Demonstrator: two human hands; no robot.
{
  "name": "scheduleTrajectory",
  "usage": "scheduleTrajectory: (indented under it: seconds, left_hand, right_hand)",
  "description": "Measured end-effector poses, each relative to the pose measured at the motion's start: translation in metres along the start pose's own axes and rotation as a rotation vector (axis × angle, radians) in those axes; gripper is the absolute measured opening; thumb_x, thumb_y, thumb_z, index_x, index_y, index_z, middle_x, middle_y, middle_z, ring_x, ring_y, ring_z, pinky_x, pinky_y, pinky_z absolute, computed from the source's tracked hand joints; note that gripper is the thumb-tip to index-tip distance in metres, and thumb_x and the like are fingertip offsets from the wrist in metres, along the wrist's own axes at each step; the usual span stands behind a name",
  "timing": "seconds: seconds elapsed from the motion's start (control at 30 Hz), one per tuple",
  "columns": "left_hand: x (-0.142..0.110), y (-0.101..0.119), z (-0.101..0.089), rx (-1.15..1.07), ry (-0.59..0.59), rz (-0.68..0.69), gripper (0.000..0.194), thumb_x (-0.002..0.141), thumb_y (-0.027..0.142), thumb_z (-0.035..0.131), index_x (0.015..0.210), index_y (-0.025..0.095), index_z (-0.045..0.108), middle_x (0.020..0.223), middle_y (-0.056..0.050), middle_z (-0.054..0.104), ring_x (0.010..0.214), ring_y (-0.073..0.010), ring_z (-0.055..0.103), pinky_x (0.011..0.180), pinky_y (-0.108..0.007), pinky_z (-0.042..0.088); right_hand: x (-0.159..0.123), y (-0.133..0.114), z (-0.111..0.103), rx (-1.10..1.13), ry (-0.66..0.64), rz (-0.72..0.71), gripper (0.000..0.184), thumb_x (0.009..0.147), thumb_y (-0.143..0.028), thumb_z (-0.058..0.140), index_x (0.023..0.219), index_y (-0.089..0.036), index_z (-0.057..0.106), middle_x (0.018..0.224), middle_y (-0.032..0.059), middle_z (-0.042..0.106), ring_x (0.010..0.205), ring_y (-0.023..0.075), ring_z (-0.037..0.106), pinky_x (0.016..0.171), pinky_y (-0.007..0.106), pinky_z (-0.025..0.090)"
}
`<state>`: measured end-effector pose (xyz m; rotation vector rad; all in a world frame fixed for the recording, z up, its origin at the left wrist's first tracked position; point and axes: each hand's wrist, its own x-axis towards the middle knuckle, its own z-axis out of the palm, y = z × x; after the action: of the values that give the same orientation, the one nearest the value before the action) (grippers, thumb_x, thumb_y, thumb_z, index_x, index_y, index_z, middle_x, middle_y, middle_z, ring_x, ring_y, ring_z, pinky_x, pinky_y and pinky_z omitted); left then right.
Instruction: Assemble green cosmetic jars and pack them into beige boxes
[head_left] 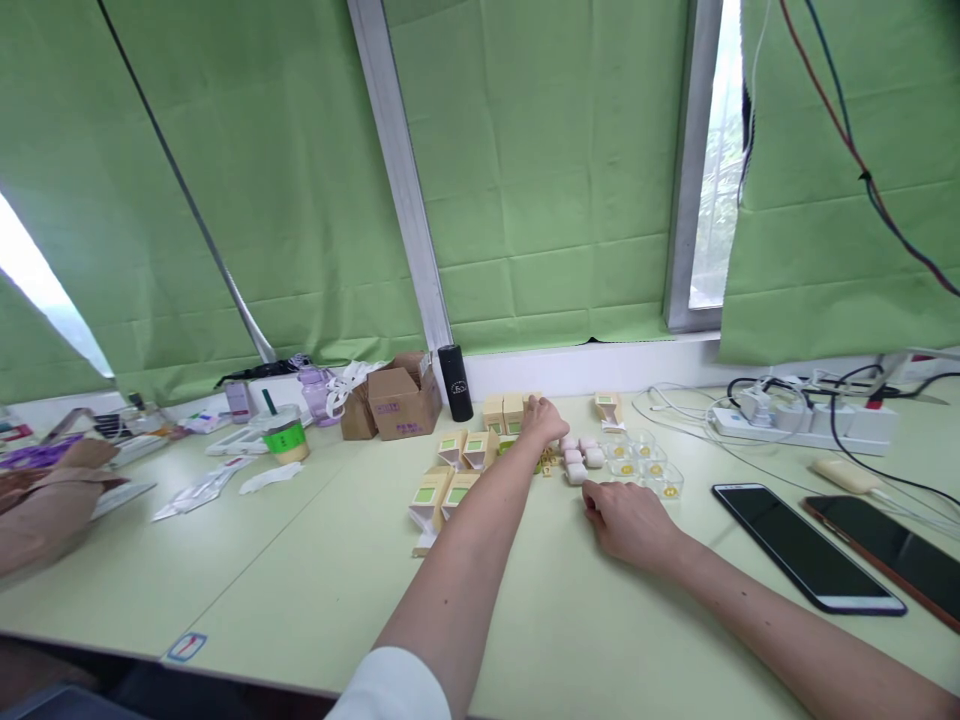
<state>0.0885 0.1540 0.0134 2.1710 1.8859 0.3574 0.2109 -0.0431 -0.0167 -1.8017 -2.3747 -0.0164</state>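
Currently, left hand at rear boxes near table's far edge, fingers half curled; hold unclear. Right hand beside pale blocks, fingers loosely bent; grip can't be told. Risk: left forearm sweeping low could topple front boxes; stray right knuckles could jostle clear tubs. Table pale; green curtains beyond.

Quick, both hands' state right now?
Left hand: at a small cream cardboard box; grip cannot be told.
Right hand: curled near pinkish-white rounded blocks; hold cannot be told.
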Motion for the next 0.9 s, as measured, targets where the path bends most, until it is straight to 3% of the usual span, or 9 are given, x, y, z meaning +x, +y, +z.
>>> scheduleTrajectory:
  seconds: [0.3,0.5,0.67,0.8,0.9]
  left_hand:
    - [0.002,0.006,-0.001,-0.036,-0.029,-0.049,0.100,0.069,0.028,0.071,0.157,0.006,0.030,0.173,-0.023,0.001,0.152,-0.0402,0.035,0.117,-0.043,0.043]
    - [0.002,0.009,0.001,-0.051,-0.048,-0.071,0.104,0.071,0.028,0.071,0.160,0.008,0.023,0.173,-0.023,-0.008,0.149,-0.0402,0.042,0.116,-0.045,0.045]
    - [-0.004,0.012,-0.002,-0.064,-0.053,-0.017,0.107,0.072,0.025,0.070,0.162,0.005,0.016,0.172,-0.024,-0.012,0.150,-0.0396,0.040,0.118,-0.043,0.042]
    - [-0.016,0.012,-0.012,-0.074,-0.001,0.072,0.094,0.080,0.029,0.065,0.161,0.008,0.024,0.173,-0.024,0.000,0.152,-0.0374,0.039,0.119,-0.043,0.040]
    - [-0.032,0.006,-0.028,-0.077,0.082,0.154,0.075,0.090,0.032,0.056,0.158,0.013,0.033,0.171,-0.019,0.025,0.151,-0.0322,0.042,0.120,-0.041,0.039]
  right_hand:
    - [0.000,0.002,0.002,-0.001,0.019,-0.016,0.014,0.095,-0.019,0.049,0.099,-0.019,0.063,0.095,0.0104,0.076,0.085,0.0284,0.072,0.062,0.030,0.030]
    - [0.000,0.004,0.004,-0.004,0.032,-0.021,0.014,0.095,-0.019,0.049,0.098,-0.019,0.063,0.095,0.0104,0.076,0.084,0.0289,0.073,0.060,0.032,0.028]
    - [-0.001,0.004,0.003,0.000,0.026,-0.018,0.014,0.095,-0.020,0.050,0.098,-0.019,0.063,0.096,0.0109,0.077,0.083,0.0283,0.072,0.061,0.031,0.030]
    - [-0.002,0.004,0.002,0.007,0.026,-0.022,0.013,0.095,-0.020,0.050,0.099,-0.020,0.063,0.096,0.0111,0.077,0.084,0.0281,0.072,0.064,0.030,0.033]
    - [-0.003,0.003,0.002,0.003,0.033,-0.015,0.013,0.095,-0.021,0.050,0.098,-0.020,0.063,0.094,0.0114,0.076,0.082,0.0282,0.072,0.063,0.030,0.032]
